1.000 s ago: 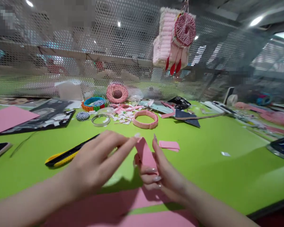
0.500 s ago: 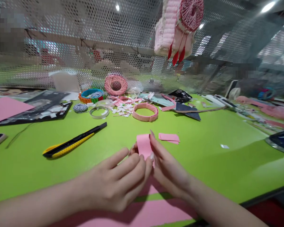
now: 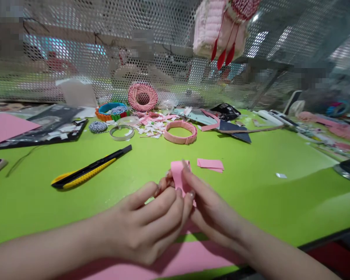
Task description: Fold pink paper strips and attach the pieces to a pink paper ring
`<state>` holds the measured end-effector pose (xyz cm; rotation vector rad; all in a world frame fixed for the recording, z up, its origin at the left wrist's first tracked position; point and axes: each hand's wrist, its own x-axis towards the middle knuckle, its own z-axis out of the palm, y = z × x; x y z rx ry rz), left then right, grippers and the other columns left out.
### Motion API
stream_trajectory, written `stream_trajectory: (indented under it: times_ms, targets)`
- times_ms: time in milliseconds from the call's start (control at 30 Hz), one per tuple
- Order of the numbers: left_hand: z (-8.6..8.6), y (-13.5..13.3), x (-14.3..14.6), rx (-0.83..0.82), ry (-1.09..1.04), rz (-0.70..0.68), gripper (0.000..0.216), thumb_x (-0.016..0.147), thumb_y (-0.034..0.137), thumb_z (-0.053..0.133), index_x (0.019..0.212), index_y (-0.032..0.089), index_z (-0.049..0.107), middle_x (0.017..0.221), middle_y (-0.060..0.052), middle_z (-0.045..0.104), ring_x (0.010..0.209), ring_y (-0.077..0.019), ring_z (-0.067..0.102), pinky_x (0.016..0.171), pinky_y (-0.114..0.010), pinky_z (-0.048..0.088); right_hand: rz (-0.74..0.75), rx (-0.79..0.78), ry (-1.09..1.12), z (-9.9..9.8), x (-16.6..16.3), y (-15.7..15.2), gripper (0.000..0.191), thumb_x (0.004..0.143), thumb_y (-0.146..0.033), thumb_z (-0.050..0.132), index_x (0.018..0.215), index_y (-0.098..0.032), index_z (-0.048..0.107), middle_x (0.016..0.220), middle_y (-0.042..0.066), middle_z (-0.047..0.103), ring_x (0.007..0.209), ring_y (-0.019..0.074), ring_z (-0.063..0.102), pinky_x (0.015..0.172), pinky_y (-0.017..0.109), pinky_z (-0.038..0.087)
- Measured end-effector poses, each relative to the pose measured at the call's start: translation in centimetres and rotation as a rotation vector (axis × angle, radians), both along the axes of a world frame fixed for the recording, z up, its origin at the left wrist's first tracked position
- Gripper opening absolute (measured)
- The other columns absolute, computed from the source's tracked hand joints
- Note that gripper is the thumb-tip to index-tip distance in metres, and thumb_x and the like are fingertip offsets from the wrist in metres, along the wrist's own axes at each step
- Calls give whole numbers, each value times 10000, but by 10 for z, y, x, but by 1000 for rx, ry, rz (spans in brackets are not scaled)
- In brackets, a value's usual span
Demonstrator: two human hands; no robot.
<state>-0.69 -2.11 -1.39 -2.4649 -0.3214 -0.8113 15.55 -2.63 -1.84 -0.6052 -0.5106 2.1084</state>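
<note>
Both my hands meet over the near middle of the green table (image 3: 274, 202). A small pink paper strip (image 3: 178, 174) stands between them. My left hand (image 3: 151, 221) has its fingers curled and pinches the strip's lower part. My right hand (image 3: 210, 210) holds the strip from the right, with its forefinger along the strip's edge. Under my wrists lies a large pink paper sheet (image 3: 189, 258). A small stack of cut pink paper pieces (image 3: 210, 164) rests just right of the strip.
A yellow and black utility knife (image 3: 89, 172) lies to the left. Farther back are a pink woven ring (image 3: 180, 132), a tape roll (image 3: 122, 132), paper scraps (image 3: 151, 128), a pink basket (image 3: 142, 97) and a perforated metal screen (image 3: 105, 58). Phones sit at both table edges.
My left hand drew back from the strip's top and closed on its lower part beside my right hand. The camera tilted down a little.
</note>
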Motion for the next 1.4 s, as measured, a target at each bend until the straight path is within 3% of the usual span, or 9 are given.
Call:
stream_trajectory:
  times_ms: [167, 367, 500, 600, 767, 867, 1067, 1233, 1400]
  targets:
    - [-3, -1, 2, -24, -13, 5, 306, 946, 134, 375, 977, 144, 680, 920, -2, 717, 957, -149, 564, 855, -297, 378, -71, 16, -49, -1, 0, 0, 193, 810, -315, 700, 833, -123, 708, 749, 7, 663, 707, 57, 586, 667, 123, 452]
    - [-5, -3, 5, -76, -12, 57, 248, 953, 146, 417, 1049, 150, 646, 1008, -1, 713, 1031, -138, 536, 862, -280, 348, -108, -47, -81, 5, 1, 2, 261, 695, -349, 791, 795, -140, 670, 729, -5, 650, 565, 52, 537, 479, 124, 403]
    - [10, 1, 0, -236, -146, 82, 224, 941, 159, 454, 1058, 163, 645, 974, -34, 701, 996, -159, 565, 863, -296, 369, -100, -39, -77, 5, 2, 2, 218, 740, -320, 761, 800, -156, 630, 698, -38, 608, 551, 50, 517, 540, 153, 441]
    - [27, 10, -6, -352, -276, 154, 203, 924, 174, 484, 1039, 192, 650, 978, -47, 672, 935, -174, 575, 847, -320, 391, -14, 73, -97, 3, 3, 2, 205, 858, -351, 637, 782, -164, 602, 670, -28, 588, 583, 77, 551, 561, 179, 452]
    - [39, 31, -12, -846, -280, 150, 313, 942, 311, 486, 1240, 247, 557, 1105, -29, 651, 936, -144, 611, 758, -223, 481, 289, 140, -98, -1, 3, -2, 285, 933, -453, 487, 820, -196, 538, 537, -71, 460, 395, 60, 378, 408, 183, 323]
    - [36, 37, -11, -1110, -143, 102, 381, 942, 339, 488, 1319, 287, 492, 1000, 7, 687, 796, -103, 630, 657, -165, 482, 371, 116, -102, -1, 3, -4, 281, 938, -432, 476, 787, -198, 510, 495, -90, 381, 376, 53, 276, 384, 192, 211]
    - [40, 38, -13, -1337, -31, -42, 223, 940, 289, 485, 1034, 209, 670, 875, 9, 721, 720, -96, 653, 650, -147, 488, 460, 120, -149, 3, 4, -3, 310, 946, -430, 460, 760, -185, 496, 472, -118, 243, 371, 46, 111, 387, 219, 76]
    - [48, 38, -19, -1440, 24, -73, 228, 922, 298, 506, 1095, 244, 645, 901, 5, 725, 760, -125, 668, 638, -163, 509, 536, 287, -297, 2, 9, -3, 402, 917, -536, 472, 763, -166, 504, 504, -109, 267, 405, 44, 182, 410, 201, 183]
    - [51, 34, -22, -1311, 125, 35, 244, 887, 315, 556, 1096, 215, 629, 783, 1, 711, 641, -119, 637, 487, -148, 428, 491, 394, -558, 1, 13, -7, 372, 921, -505, 483, 750, -175, 484, 607, -64, 383, 522, 63, 344, 531, 203, 329]
